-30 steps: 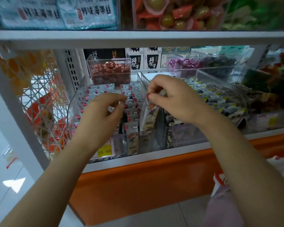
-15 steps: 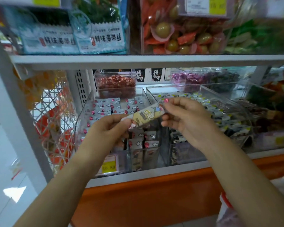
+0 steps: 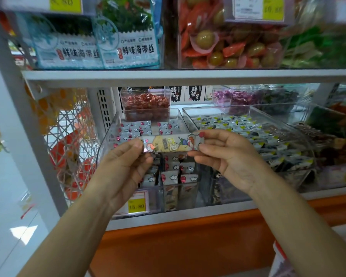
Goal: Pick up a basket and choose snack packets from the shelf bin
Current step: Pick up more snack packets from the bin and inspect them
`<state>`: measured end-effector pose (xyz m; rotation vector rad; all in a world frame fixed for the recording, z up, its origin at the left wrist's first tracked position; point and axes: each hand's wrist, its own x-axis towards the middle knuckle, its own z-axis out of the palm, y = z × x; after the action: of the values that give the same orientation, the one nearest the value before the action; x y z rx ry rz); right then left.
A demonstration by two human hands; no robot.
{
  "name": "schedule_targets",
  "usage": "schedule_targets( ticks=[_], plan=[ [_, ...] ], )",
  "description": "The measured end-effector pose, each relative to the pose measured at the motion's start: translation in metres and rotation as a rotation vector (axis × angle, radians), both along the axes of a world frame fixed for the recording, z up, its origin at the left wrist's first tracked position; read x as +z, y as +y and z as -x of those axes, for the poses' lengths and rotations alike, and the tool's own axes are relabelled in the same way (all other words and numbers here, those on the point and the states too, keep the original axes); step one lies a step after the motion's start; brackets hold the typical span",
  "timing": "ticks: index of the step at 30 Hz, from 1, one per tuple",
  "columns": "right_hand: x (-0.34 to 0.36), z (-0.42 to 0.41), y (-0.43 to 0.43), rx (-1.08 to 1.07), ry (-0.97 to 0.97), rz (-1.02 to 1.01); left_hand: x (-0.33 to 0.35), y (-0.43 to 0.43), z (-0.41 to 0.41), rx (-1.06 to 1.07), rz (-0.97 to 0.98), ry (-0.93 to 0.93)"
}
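Observation:
A long, narrow snack packet point(image 3: 173, 143) with cartoon print is held level in front of the shelf. My left hand point(image 3: 124, 168) pinches its left end and my right hand point(image 3: 230, 158) pinches its right end. Below and behind it stands a clear shelf bin point(image 3: 108, 140) holding several small packets of the same kind. A red and white basket point(image 3: 282, 262) shows partly at the bottom right corner, under my right forearm.
A second clear bin point(image 3: 254, 114) of yellow-tipped packets sits to the right. A small box of red candies point(image 3: 146, 104) stands behind. A yellow price tag point(image 3: 136, 204) marks the bin front. The upper shelf point(image 3: 188, 75) carries seaweed bags and wrapped sweets. A wire rack point(image 3: 72, 148) hangs left.
My right hand drew the packet up out of the bin, my left hand took its other end, and both turned it level. The view has moved closer to the shelf.

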<state>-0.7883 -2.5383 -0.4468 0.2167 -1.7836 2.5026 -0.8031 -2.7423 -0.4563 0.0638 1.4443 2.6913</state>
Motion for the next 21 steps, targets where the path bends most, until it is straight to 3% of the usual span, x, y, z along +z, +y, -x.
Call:
schedule_targets(
  ticks=[6, 9, 13, 21],
  plan=[
    [-0.0024, -0.0004, -0.0037, -0.192, 0.063, -0.109, -0.0042, 0.0004, -0.0019, 0.043, 0.247, 0.189],
    [-0.0057, 0.0, -0.0069, -0.26, 0.137, -0.263, -0.0086, 0.002, -0.0022, 0.089, 0.438, 0.258],
    [-0.0073, 0.0036, -0.005, -0.303, 0.181, -0.267, -0.0086, 0.0043, -0.0066, -0.021, 0.397, 0.242],
    [-0.0082, 0.0021, -0.0079, -0.215, 0.268, -0.423, -0.0041, 0.0005, -0.0085, 0.091, 0.598, 0.296]
  ],
)
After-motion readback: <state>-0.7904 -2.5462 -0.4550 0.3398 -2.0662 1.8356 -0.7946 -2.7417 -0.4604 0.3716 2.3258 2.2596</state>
